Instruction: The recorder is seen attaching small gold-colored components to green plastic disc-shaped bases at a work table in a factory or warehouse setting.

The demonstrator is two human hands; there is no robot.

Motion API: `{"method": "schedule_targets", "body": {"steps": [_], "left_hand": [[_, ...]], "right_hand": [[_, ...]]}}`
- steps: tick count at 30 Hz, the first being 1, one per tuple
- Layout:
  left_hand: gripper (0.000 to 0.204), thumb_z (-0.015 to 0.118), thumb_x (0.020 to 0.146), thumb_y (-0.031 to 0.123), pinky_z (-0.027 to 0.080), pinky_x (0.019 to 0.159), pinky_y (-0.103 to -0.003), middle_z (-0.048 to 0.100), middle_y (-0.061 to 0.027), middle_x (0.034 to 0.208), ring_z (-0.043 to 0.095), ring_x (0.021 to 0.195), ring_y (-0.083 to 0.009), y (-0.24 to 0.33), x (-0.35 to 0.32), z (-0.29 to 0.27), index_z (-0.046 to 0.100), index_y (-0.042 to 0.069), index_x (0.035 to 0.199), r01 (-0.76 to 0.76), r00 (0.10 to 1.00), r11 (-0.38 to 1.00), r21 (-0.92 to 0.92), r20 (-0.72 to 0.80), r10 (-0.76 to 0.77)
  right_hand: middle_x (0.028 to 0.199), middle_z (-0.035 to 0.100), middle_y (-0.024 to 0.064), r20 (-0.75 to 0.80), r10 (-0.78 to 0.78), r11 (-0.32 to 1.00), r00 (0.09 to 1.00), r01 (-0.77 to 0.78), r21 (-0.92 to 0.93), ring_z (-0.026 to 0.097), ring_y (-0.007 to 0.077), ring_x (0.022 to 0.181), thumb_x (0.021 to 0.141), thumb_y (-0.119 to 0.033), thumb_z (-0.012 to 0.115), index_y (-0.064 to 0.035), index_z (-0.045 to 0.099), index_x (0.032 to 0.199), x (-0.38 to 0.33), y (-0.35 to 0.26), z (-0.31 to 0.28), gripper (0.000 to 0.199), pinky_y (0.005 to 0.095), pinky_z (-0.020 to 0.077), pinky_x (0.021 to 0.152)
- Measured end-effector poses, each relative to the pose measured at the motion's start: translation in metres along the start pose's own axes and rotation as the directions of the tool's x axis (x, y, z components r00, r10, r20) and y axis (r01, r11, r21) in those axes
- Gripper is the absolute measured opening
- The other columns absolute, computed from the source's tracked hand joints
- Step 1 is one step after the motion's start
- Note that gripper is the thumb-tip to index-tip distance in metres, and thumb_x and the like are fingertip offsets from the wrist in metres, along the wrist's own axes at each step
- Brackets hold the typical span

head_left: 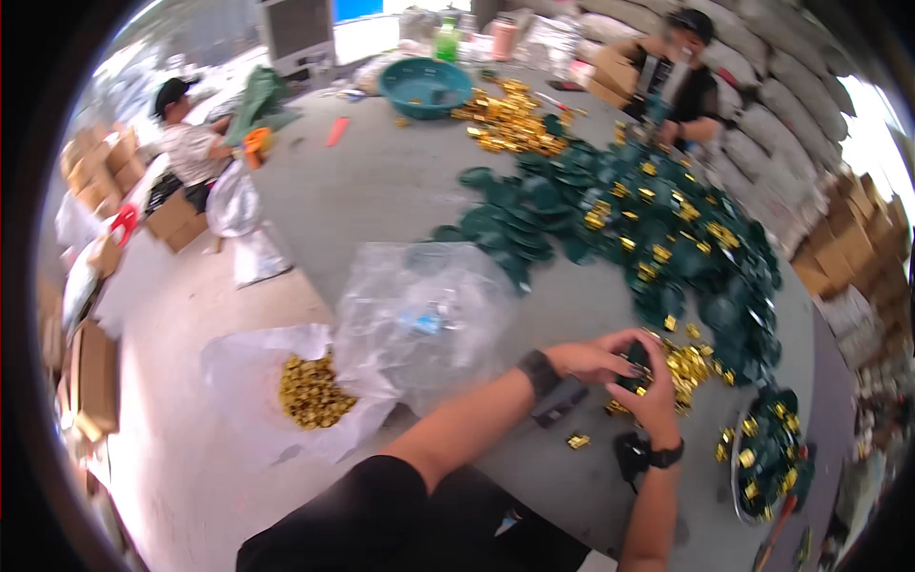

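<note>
My left hand (591, 362) and my right hand (658, 405) meet over the table, fingers curled round a dark green rounded piece (633, 366). A small shiny gold piece shows by the fingers of the right hand; whether it is attached cannot be made out. Just beyond and under the hands lies a heap of small gold pieces (688, 370). One loose gold piece (578, 440) lies nearer to me. Farther back spreads a large pile of dark green discs (534, 205), with gold pieces scattered over its right part.
A clear plastic bag (419, 305) lies left of my hands. Beside it, a white sack (238, 381) holds gold pieces. At right stands a tray (740, 477) of green and gold pieces. A teal basin (424, 62) sits at the back. Two people work nearby.
</note>
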State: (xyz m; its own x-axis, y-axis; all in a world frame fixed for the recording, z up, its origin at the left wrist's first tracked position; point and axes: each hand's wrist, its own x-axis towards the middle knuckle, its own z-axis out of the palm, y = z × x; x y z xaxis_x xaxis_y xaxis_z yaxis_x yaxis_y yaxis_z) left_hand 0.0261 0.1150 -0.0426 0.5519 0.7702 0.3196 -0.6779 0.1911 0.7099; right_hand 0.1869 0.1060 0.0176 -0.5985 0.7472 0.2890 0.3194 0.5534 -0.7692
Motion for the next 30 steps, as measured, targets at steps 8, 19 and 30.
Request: {"method": "schedule_targets", "body": {"steps": [8,19,30], "left_hand": [[0.060,0.058,0.075,-0.005,0.050,0.075,-0.026,0.042,-0.0028,0.116,0.051,0.103,-0.0128,-0.008,0.011,-0.005,0.034,0.010,0.127,-0.016,0.999,0.992,-0.128,-0.039,0.011],[0.059,0.053,0.076,-0.001,0.040,0.092,-0.028,0.040,-0.0034,0.126,0.040,0.115,-0.0139,0.010,-0.001,0.007,0.036,0.010,0.131,-0.072,0.993,0.991,0.111,-0.088,0.082],[0.061,0.055,0.077,0.004,0.041,0.095,-0.035,0.044,-0.0058,0.124,0.048,0.113,-0.0184,0.012,0.006,0.009,0.032,0.010,0.133,0.045,0.991,0.999,-0.022,-0.122,-0.048]], "right_hand": [[0.131,0.043,0.0126,-0.093,0.015,0.999,0.996,-0.011,0.050,0.043,0.0249,0.121,0.060,-0.004,0.067,-0.0040,0.037,0.133,-0.004,0.000,0.007,0.079,0.0334,0.0323,0.102],[0.121,0.050,0.0116,-0.148,-0.041,0.999,0.988,0.044,0.018,0.051,0.0216,0.110,0.063,-0.011,0.076,-0.0026,0.045,0.125,0.003,0.010,0.012,0.070,0.0323,0.0396,0.094],[0.123,0.049,0.0114,-0.116,0.045,0.995,0.992,-0.035,0.089,0.051,0.0233,0.110,0.058,-0.021,0.082,-0.0069,0.042,0.129,-0.004,0.004,-0.001,0.083,0.0325,0.0419,0.091]]}}
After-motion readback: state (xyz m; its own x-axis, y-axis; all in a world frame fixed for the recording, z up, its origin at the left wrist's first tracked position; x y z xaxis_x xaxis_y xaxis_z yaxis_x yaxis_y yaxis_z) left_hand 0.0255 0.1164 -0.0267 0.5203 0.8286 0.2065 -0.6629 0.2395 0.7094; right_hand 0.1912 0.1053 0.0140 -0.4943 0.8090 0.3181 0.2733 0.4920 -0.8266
